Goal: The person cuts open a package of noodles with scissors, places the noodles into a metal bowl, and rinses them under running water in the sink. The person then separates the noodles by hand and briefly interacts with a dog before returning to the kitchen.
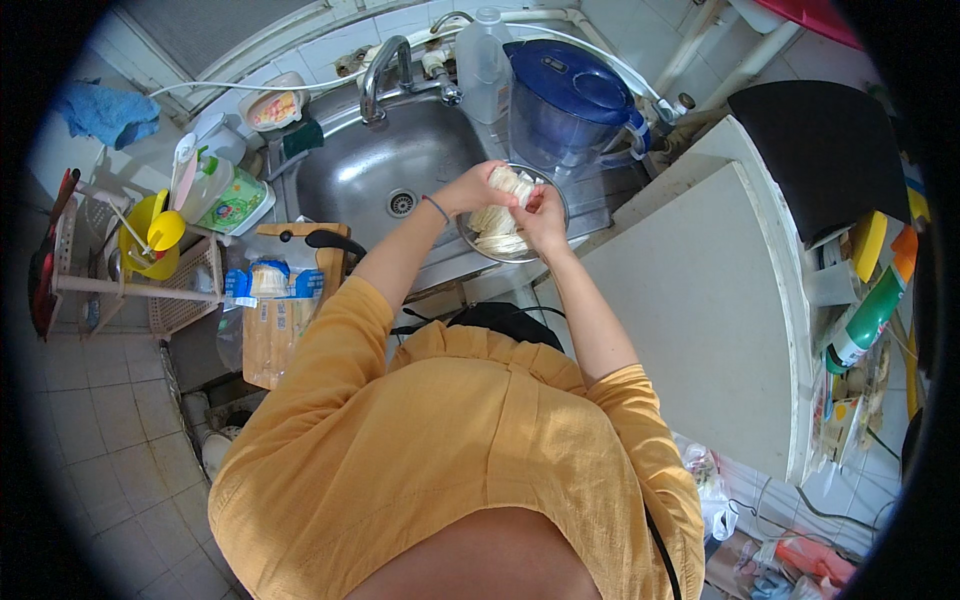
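A bunch of pale enoki mushrooms (513,182) is held between my two hands, above a round metal bowl (511,260). My left hand (480,189) grips the bunch from the left, its fingers wrapped over the top. On the right, the fingertips of my right hand (544,222) pinch the strands. More enoki strands (496,234) lie in the bowl underneath. The bowl rests at the right edge of the steel sink (420,157), partly over its drainboard. My hands hide some of the bowl's contents.
Behind the bowl stand a blue-lidded water filter pitcher (570,105) and a clear plastic jug (484,67). A chrome faucet (373,82) arches over the basin. Left are a wooden cutting board (266,360), a knife handle (334,241) and an opened mushroom package (306,284). A white cabinet (690,300) stands right.
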`<state>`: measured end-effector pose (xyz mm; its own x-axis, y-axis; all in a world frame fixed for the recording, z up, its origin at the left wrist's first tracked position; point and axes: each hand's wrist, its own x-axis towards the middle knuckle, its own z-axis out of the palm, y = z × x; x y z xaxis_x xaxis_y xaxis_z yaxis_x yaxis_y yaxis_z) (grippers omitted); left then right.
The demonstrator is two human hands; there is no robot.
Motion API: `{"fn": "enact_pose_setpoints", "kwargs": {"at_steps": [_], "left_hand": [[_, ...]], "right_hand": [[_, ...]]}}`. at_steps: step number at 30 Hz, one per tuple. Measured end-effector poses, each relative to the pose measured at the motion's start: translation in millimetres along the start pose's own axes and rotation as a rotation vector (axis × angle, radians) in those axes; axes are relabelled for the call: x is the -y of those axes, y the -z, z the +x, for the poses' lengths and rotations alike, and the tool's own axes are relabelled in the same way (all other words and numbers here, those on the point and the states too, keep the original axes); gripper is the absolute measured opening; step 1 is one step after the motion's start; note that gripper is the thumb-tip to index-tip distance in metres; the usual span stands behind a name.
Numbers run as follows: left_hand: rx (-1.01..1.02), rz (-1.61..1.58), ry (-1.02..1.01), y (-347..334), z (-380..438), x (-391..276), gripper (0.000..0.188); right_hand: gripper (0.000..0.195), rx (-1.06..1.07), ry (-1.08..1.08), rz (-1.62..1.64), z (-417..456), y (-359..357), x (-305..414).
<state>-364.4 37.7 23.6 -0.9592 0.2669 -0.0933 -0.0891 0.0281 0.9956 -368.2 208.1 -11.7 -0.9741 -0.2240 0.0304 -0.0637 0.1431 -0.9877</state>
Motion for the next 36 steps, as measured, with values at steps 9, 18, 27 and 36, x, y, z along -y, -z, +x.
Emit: {"fn": "enact_pose_setpoints", "kwargs": {"at_steps": [9, 18, 27, 36], "left_hand": [[0.099, 0.155, -0.047, -0.1, 9.4, 0.4, 0.045], [0.107, 0.202, -0.095, -1.4, 10.5, 1.6, 0.044], [0.093, 0.229, -0.026, 10.7, 10.9, 2.4, 0.044], [0.037, 0.031, 0.068, 9.4, 3.9, -3.0, 0.043]], "right_hand": [[0.039, 0.048, 0.001, -0.057, 1.4, 5.2, 0.0], [0.039, 0.082, 0.031, -0.362, -7.6, 11.5, 32.9], [0.042, 0.096, -0.067, -0.427, -1.9, 15.3, 34.5], [0.048, 0.142, -0.094, -0.490, 7.2, 23.4, 39.6]]}}
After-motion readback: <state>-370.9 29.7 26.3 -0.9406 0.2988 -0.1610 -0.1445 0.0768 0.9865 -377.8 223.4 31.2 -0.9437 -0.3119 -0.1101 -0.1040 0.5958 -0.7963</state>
